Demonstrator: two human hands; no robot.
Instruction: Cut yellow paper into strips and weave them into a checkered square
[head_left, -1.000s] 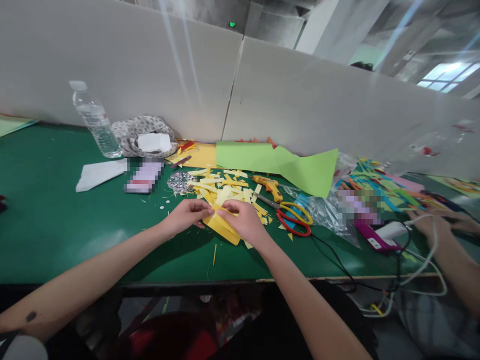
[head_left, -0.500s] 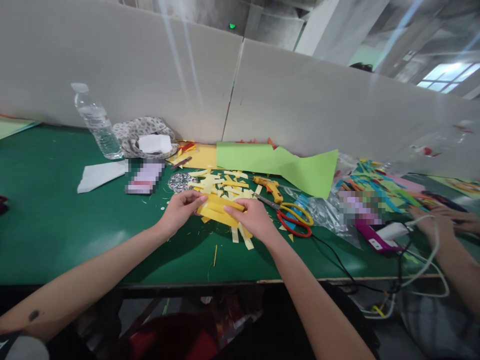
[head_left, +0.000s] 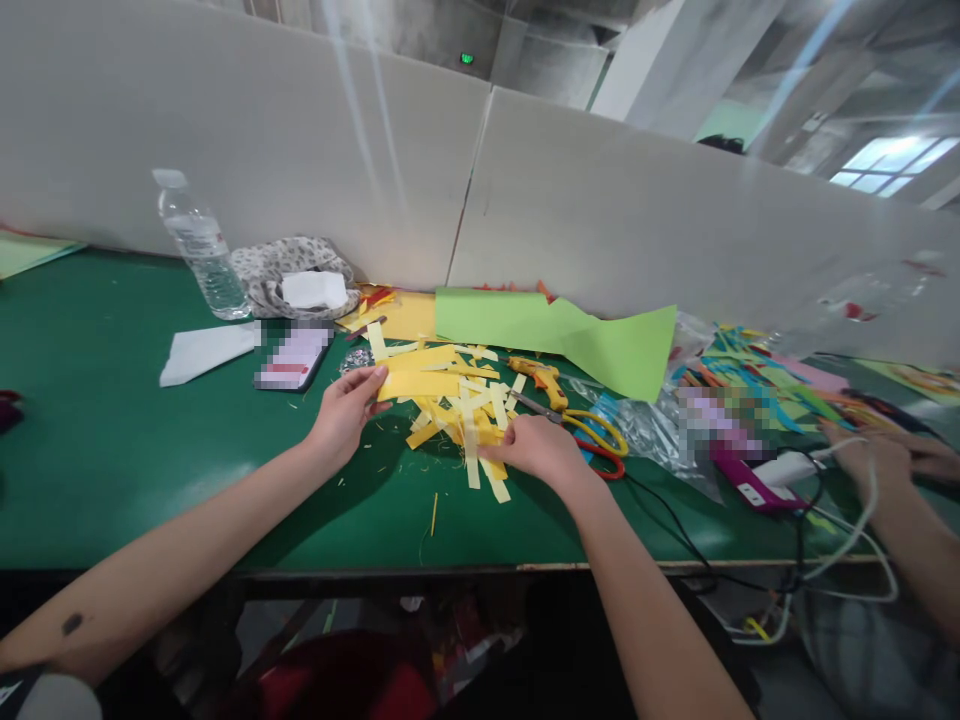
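My left hand (head_left: 349, 410) pinches the left end of a yellow paper piece (head_left: 420, 378), thumb on top. The paper is cut into strips toward its right side and hangs over a heap of loose yellow and cream paper strips (head_left: 471, 430). At the right of that heap is my right hand (head_left: 541, 447), fingers curled and pressed together at the strips. Whatever lies between its fingertips is hidden. Just behind it, scissors (head_left: 600, 430) with yellow and red handles rest on the table, beside a yellow glue gun (head_left: 541, 378).
A green paper sheet (head_left: 555, 325) lies at the back by the grey partition (head_left: 300, 150). On the left are a water bottle (head_left: 202, 250), a phone (head_left: 296, 357) and tissue (head_left: 206, 352). A power strip (head_left: 757, 485), cables and another person's hands (head_left: 874, 465) are at right.
My right hand has let go of the yellow paper and moved right and down to the strips. My left hand still holds the paper, now shifted slightly left and up.
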